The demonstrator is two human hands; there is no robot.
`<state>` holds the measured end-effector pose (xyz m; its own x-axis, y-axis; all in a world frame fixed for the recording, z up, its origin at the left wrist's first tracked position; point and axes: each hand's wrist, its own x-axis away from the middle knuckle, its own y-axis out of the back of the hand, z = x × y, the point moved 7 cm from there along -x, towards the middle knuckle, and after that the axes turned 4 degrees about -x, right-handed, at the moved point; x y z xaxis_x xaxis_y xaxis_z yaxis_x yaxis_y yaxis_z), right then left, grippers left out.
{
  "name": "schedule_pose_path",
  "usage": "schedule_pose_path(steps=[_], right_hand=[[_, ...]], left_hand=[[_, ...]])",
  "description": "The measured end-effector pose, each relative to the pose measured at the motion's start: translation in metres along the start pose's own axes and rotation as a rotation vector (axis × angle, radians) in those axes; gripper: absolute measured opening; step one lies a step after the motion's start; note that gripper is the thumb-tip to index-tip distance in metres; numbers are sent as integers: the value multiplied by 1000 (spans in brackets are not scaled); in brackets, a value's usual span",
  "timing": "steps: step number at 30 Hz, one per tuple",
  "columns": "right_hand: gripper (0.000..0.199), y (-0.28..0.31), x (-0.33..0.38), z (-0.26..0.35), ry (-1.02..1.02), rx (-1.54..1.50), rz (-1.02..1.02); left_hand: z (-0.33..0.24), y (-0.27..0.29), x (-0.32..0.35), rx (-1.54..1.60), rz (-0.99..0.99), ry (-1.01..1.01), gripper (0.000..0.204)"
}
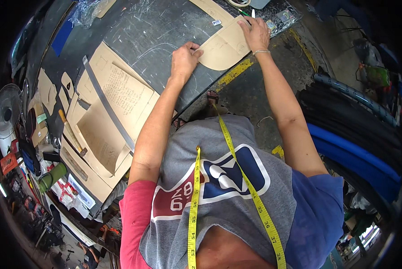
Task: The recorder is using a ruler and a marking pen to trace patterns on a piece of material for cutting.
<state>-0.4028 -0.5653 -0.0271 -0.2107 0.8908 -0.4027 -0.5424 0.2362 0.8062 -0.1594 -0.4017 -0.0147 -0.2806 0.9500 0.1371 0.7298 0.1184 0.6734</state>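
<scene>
A tan card pattern piece (222,48) with a rounded near edge lies on the dark worktable, partly overhanging its right edge. My left hand (185,62) pinches the card's left edge between thumb and fingertips. At the card's far right corner my right hand (256,35) grips it, thumb on top; its other fingers are partly hidden. Faint pencil lines cross the card. Beyond it lies another long tan card strip (214,11), with a small white-and-blue label (216,22) on the table beside it.
Left on the table are written-on card sheets (133,94), a metal ruler (103,92), a wooden-handled hammer (71,132) and a blue strip (63,38). A yellow tape measure (228,136) hangs round my neck. Black and blue rolls (349,152) are at the right; a fan (7,107) stands far left.
</scene>
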Motion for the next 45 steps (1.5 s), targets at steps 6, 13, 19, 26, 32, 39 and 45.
schedule_pose_path(steps=[6, 13, 19, 26, 32, 39, 45], right_hand=[[48, -2, -1, -9, -9, -83, -3], [50, -6, -12, -22, -42, -186, 75], [51, -3, -10, -19, -32, -160, 67], [50, 0, -9, -16, -56, -183, 55], [47, -1, -10, -18, -49, -240, 69], [47, -1, -9, -20, -57, -227, 54], [45, -2, -8, -19, -26, -208, 50]], left_hand=[[-3, 0, 2, 62, 55, 72, 29], [-5, 3, 4, 93, 65, 111, 29], [-5, 4, 6, 85, 39, 98, 29], [-2, 3, 4, 108, 19, 110, 29], [-3, 6, 6, 167, 6, 122, 27], [-5, 8, 7, 138, 23, 141, 26], [-1, 7, 7, 171, 18, 186, 27]])
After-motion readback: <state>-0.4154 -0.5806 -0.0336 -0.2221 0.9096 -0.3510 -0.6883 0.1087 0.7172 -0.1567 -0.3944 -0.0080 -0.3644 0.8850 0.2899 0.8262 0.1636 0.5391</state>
